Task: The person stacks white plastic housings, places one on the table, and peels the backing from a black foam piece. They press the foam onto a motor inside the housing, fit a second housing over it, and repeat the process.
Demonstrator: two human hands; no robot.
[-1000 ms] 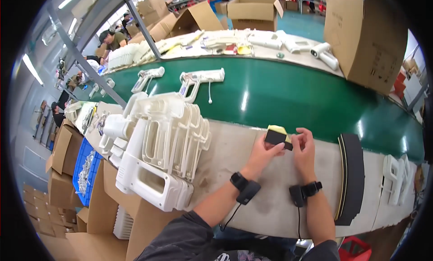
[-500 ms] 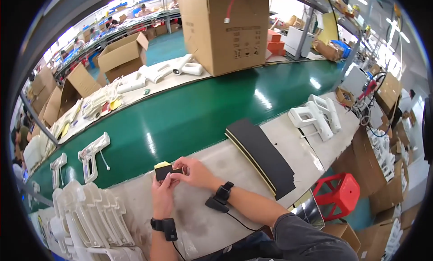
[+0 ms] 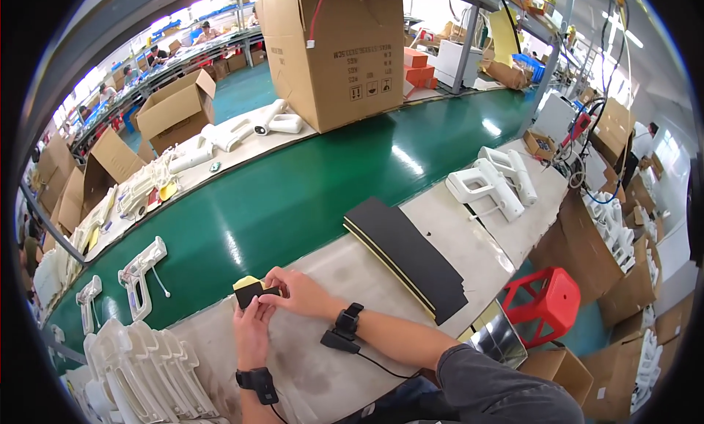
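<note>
My left hand (image 3: 251, 332) is closed on a small black foam pad (image 3: 248, 295) with a yellow backing (image 3: 243, 282) showing along its far edge. Thumb and fingers of my right hand (image 3: 302, 293) pinch the same pad at its right end. Both hands meet over the near edge of the pale bench. To their right lies a stack of long black foam sheets (image 3: 411, 259), yellow along the left edge. White gun-shaped plastic shells (image 3: 139, 362) stand in a row left of my left hand.
Beyond the bench runs a green conveyor belt (image 3: 308, 197) carrying gun-shaped frames (image 3: 141, 277) at left. White gun-shaped housings (image 3: 488, 189) lie on the bench at right. A large cardboard box (image 3: 345, 65) stands across the belt. A red stool (image 3: 546, 303) is at the right.
The view has turned a little, so the scene sits further left in the picture. Both hands stay on the foam pad; my right fingers are closer in against it.
</note>
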